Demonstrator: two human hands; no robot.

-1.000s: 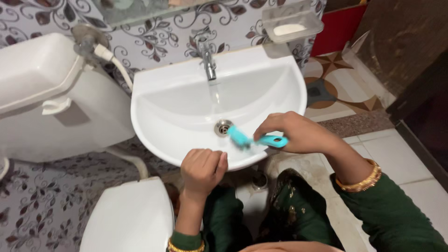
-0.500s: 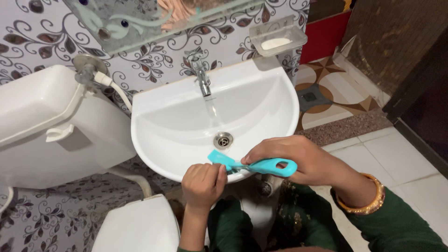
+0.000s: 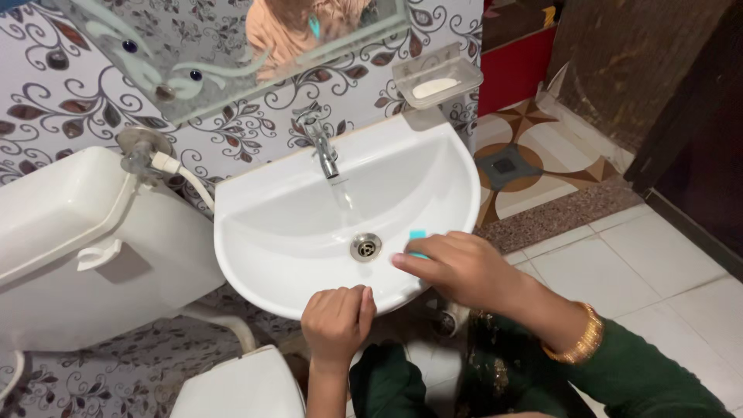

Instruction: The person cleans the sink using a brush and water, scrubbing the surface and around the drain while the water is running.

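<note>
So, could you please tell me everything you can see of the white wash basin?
The wash basin is a glossy white, ceramic-looking, half-round bowl fixed to the patterned wall. A metal tap stands at its back edge, with a thin stream of water running down toward the round metal drain. The right hand reaches over the front right rim, holding a turquoise brush mostly hidden by the fingers. The left hand, closed in a fist, is at the front rim.

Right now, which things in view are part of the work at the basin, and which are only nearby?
In use:
right hand
turquoise brush, mostly hidden in that hand
white basin
left hand, closed at the basin's front rim

Only nearby:
tap
soap dish
mirror
toilet cistern
toilet lid
</note>
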